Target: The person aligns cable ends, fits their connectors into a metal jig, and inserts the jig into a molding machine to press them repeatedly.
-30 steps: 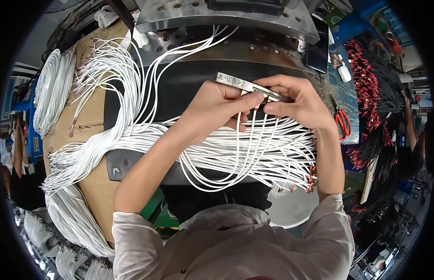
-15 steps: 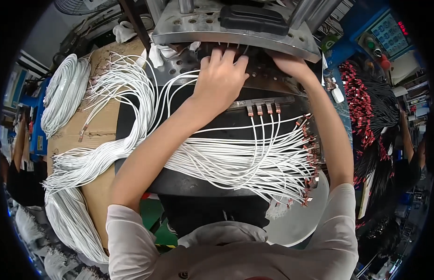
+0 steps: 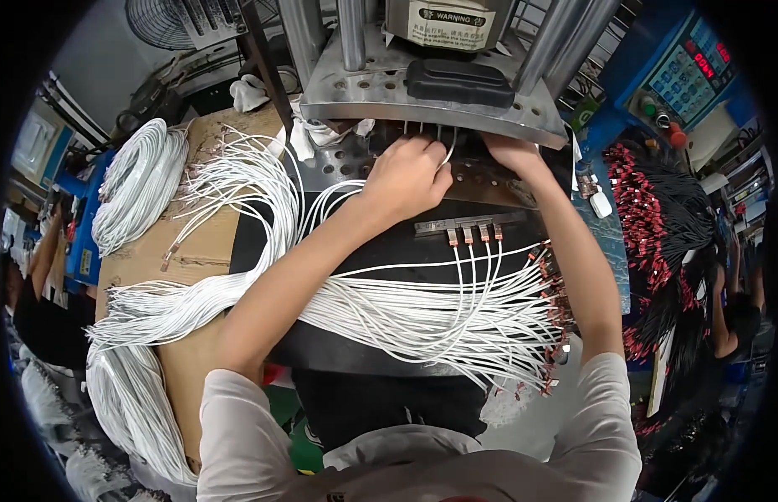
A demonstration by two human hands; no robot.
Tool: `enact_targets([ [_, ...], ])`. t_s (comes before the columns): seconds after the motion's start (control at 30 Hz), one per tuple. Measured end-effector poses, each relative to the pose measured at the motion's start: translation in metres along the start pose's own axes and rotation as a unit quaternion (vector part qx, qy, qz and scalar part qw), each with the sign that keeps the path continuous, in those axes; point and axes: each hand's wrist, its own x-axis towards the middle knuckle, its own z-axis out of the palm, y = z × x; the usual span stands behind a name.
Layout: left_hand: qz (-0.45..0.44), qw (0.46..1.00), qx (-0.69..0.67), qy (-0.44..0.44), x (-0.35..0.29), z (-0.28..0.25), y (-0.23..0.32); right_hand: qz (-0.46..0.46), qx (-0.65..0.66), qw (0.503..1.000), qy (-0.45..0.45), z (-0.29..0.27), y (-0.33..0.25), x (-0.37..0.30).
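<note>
My left hand is at the front of a metal press, its fingers curled and closed on a white cable beside the thumb. Several white strands rise from its fingertips toward the upper press plate. My right hand reaches beneath the right side of that plate, its fingers hidden. Below both hands, a slotted metal bar holds several cable ends with copper-coloured connectors. A wide bundle of white cables lies across the black work surface, connector ends to the right.
On cardboard at the left lie a coiled white cable bundle and more white cables. A blue control box with a red button stands at the right, near black cables with red ends. A fan is at the far left.
The view has shifted, so the press sits lower and more of its top shows. My left fingers, more outstretched before, are now curled on the cable. My right hand stays under the plate.
</note>
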Motion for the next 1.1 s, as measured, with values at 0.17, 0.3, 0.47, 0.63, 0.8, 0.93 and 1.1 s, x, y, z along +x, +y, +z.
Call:
enact_targets([
  [0.17, 0.097, 0.986, -0.134, 0.036, -0.082, -0.113, 0.038, 0.023, 0.024, 0.999, 0.031, -0.056, -0.028, -0.074],
  [0.3, -0.345, 0.93, -0.031, 0.119, -0.118, -0.187, -0.11, -0.03, -0.075, 0.996, -0.03, -0.066, -0.026, -0.089],
  [0.47, -0.08, 0.98, 0.123, 0.134, -0.082, -0.121, -0.006, 0.008, 0.105, 0.978, -0.181, -0.062, -0.053, -0.057],
  [0.63, -0.066, 0.995, 0.055, -0.045, -0.126, -0.116, 0.066, 0.118, 0.253, 0.917, -0.286, -0.133, -0.055, -0.084],
  [0.8, 0.038, 0.993, -0.059, -0.09, -0.095, -0.044, 0.125, -0.08, 0.012, 0.967, -0.24, -0.123, -0.029, -0.107],
  [0.93, 0.016, 0.987, -0.028, -0.156, -0.081, -0.022, 0.134, -0.118, -0.028, 0.969, -0.214, -0.101, -0.033, -0.117],
  [1.1, -0.035, 0.984, 0.017, -0.174, -0.071, -0.018, 0.135, 0.119, 0.222, 0.902, -0.35, -0.094, -0.051, -0.098],
])
